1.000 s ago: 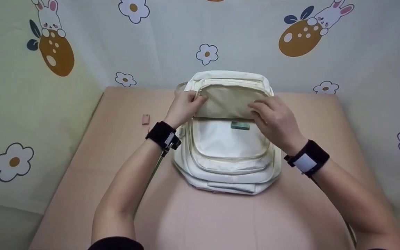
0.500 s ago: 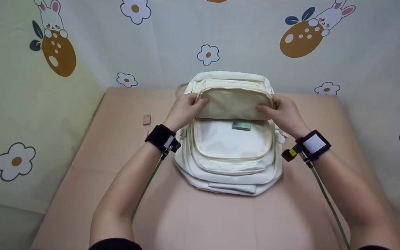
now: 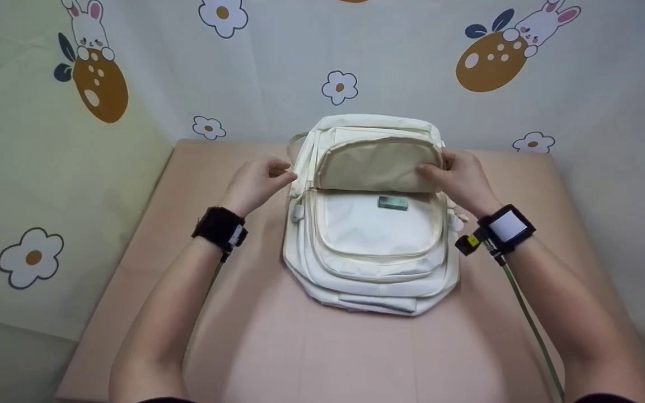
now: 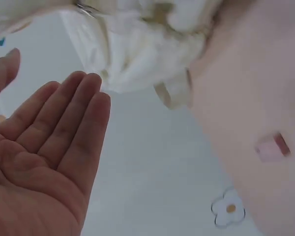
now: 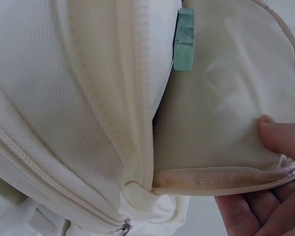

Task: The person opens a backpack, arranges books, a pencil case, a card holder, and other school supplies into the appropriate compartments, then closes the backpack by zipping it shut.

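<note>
A white backpack (image 3: 378, 274) lies on the table with its front pocket unzipped. The pocket's flap (image 3: 378, 165) is folded up, its beige lining showing. My right hand (image 3: 462, 178) pinches the flap's right edge, thumb on the lining and fingers behind, as the right wrist view also shows. My left hand (image 3: 260, 182) is off the flap, just left of the backpack. In the left wrist view its fingers (image 4: 54, 118) are extended with nothing in them. A small green block (image 3: 393, 203) sits at the pocket opening, below the flap's fold.
On the pink table (image 3: 350, 358), a small pink block (image 4: 271, 148) lies beyond my left hand in the left wrist view. A patterned cloth backdrop (image 3: 401, 61) rises behind and beside the table. A zipper pull (image 5: 126, 226) hangs at the backpack's side.
My right hand has moved from over the lining to the flap's right edge and taken hold of it. My left hand has let go of the flap's left edge and moved left.
</note>
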